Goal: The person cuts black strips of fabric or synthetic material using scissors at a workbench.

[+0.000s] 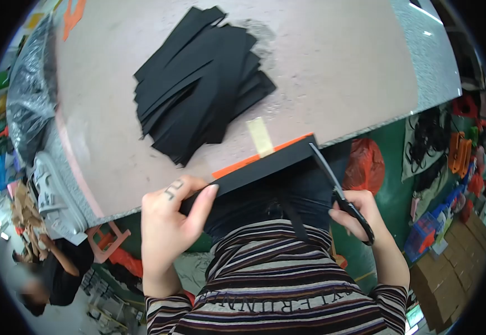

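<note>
My left hand point(176, 215) pinches one end of a black strip point(265, 166) between thumb and fingers at the near table edge. The strip lies along an orange strip point(236, 166), which a piece of pale tape point(261, 137) crosses. In my right hand point(360, 215) is a pair of black-handled scissors point(338, 187), its blade tips at the right end of the black strip. Farther up the table, a loose pile of black strips point(198, 84) is fanned out.
The table point(343, 67) has a worn, pale top. Plastic-wrapped material point(34, 89) and a light sandal-like item point(56, 195) are at left. A co-worker in black point(67, 268) is at lower left. A red bag point(364, 164) and cardboard point(449, 273) are at right.
</note>
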`<state>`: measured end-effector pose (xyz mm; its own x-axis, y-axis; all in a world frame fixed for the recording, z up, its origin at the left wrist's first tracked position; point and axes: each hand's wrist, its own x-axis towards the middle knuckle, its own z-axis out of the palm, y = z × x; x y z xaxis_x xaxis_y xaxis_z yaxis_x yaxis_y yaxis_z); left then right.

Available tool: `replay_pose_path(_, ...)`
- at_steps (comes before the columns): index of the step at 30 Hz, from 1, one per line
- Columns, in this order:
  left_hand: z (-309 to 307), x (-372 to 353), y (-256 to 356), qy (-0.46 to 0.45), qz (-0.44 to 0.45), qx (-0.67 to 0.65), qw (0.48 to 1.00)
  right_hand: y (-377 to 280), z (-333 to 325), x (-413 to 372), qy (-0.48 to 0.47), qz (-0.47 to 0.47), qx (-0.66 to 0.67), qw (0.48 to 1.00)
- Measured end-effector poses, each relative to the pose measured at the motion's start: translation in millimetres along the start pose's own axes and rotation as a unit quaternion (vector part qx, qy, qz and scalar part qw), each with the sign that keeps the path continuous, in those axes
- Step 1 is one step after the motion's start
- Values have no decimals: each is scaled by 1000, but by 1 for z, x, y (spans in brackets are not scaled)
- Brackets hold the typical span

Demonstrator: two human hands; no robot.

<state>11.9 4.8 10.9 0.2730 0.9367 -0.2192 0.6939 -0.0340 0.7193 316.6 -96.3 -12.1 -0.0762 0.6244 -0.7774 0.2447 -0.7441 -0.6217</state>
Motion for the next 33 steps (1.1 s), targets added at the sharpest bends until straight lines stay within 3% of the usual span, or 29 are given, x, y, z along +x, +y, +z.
replay_pose_path(12, 7, 8, -7, 2, -14, 9, 1000, 4, -1, -1, 10, 4, -6, 1000)
replay_pose_path(15, -1, 8, -7, -11, 26, 46, 999, -2, -2, -5, 14, 1, -29, 999)
replay_pose_path(17, -9, 0, -12, 62, 29, -108, 992, -18, 0, -6, 35, -118, -60, 991)
replay_pose_path(18, -19, -3, -8, 107, 9, -120, 987, -26, 3, -8, 43, -174, -73, 981)
replay_pose_path(19, -23, 1, -14, 156, 11, -99, 983, -36, 9, -6, 20, -192, -25, 981)
replay_pose_path(21, -30, 16, -27, 164, -14, -90, 982, -66, 22, 9, -67, -197, -117, 971)
replay_pose_path(23, -26, 19, -42, 182, -13, -135, 974, -71, 46, 28, -157, -162, -117, 967)
replay_pose_path(25, -27, 14, -42, 177, -11, -182, 967, -81, 72, 44, -201, -187, -124, 954)
replay_pose_path(28, -32, 5, -31, 172, -6, -213, 962, -98, 101, 56, -177, -260, -118, 942)
replay_pose_path(33, -32, 5, -37, 182, 20, -194, 964, -111, 115, 59, -162, -264, -96, 946)
